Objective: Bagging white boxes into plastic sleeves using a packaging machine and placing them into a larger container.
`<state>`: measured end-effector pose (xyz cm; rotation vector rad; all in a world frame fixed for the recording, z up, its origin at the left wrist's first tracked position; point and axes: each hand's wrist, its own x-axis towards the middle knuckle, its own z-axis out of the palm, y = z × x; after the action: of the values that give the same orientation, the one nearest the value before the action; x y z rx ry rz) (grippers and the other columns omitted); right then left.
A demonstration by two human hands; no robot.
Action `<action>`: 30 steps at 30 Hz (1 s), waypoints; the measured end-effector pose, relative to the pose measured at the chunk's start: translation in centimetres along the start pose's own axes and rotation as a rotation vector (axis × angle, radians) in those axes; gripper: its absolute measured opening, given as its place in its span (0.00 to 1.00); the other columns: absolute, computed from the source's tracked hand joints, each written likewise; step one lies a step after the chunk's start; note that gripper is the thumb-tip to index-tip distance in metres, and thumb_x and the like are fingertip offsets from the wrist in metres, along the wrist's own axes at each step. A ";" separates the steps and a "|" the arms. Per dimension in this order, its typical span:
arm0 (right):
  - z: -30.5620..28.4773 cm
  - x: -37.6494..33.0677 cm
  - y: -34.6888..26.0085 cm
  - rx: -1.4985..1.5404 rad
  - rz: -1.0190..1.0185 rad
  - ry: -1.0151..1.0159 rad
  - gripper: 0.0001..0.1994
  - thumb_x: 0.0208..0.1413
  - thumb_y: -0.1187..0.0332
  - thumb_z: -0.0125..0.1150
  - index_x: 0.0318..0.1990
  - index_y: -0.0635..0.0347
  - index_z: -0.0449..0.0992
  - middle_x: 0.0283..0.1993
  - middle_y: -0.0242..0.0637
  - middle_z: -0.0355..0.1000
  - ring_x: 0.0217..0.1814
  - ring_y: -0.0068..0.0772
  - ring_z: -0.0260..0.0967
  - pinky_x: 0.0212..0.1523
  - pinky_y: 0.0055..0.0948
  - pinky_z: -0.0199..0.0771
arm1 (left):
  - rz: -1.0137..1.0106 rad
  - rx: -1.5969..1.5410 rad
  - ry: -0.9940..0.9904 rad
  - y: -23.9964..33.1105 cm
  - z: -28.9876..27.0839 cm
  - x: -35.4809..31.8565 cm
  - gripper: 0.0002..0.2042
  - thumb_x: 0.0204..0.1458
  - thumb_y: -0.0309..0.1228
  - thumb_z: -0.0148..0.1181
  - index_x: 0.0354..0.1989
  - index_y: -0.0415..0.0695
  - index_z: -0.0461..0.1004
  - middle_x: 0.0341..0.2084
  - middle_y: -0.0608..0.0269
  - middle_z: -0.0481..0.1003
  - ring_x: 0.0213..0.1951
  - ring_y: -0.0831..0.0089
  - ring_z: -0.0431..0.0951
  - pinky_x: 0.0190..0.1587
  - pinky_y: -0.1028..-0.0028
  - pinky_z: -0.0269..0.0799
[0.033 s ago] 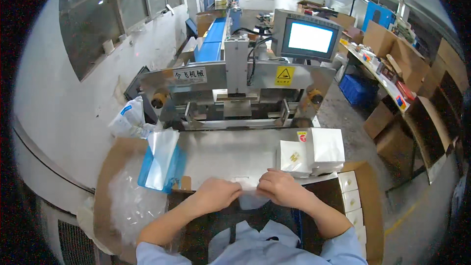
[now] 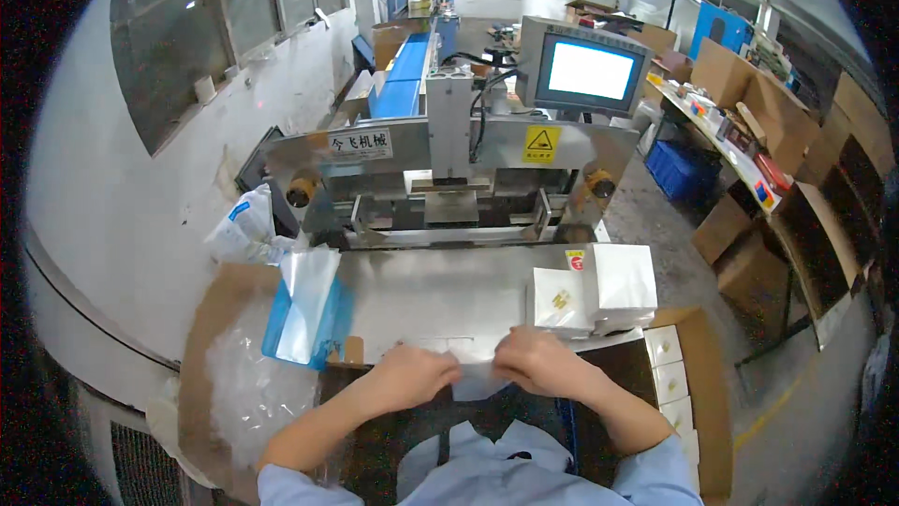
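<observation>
Between my two hands, at the near edge of the steel worktop point(image 2: 426, 295), hangs a small translucent plastic bag point(image 2: 479, 382). My left hand point(image 2: 412, 377) pinches its left side with closed fingers. On the opposite side, my right hand point(image 2: 543, 363) has its fingers curled at the bag's upper edge. The fingertips and the bag are partly blurred, and I cannot see anything inside it. To the left, a stack of flat clear bags point(image 2: 309, 305) lies in a blue tray point(image 2: 279, 323). White boxes point(image 2: 623, 279) are piled on the worktop's right end.
Behind the worktop stands a steel machine point(image 2: 393, 155) with a lit screen point(image 2: 590, 69) and a blue conveyor point(image 2: 405, 75). An open carton point(image 2: 198, 342) with crumpled clear plastic sits at left. More white boxes point(image 2: 670, 382) fill a carton at right. A wall point(image 2: 103, 253) runs along the left.
My hands stay in nearly the same place, with the right one very slightly lower. A little more of the bag shows between them.
</observation>
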<state>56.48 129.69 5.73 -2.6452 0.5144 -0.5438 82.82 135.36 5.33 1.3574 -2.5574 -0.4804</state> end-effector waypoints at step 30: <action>-4.3 10.0 11.6 0.279 0.266 -0.050 0.11 0.55 0.63 0.64 0.37 0.62 0.81 0.36 0.44 0.79 0.38 0.36 0.77 0.43 0.33 0.73 | -0.278 -0.511 0.391 -8.7 -6.4 5.4 0.10 0.56 0.34 0.62 0.31 0.39 0.77 0.29 0.62 0.79 0.30 0.75 0.75 0.35 0.74 0.70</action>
<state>60.08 114.27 7.25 -2.2756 0.7072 -0.4312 88.57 125.09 8.10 1.4351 -1.7849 -0.7642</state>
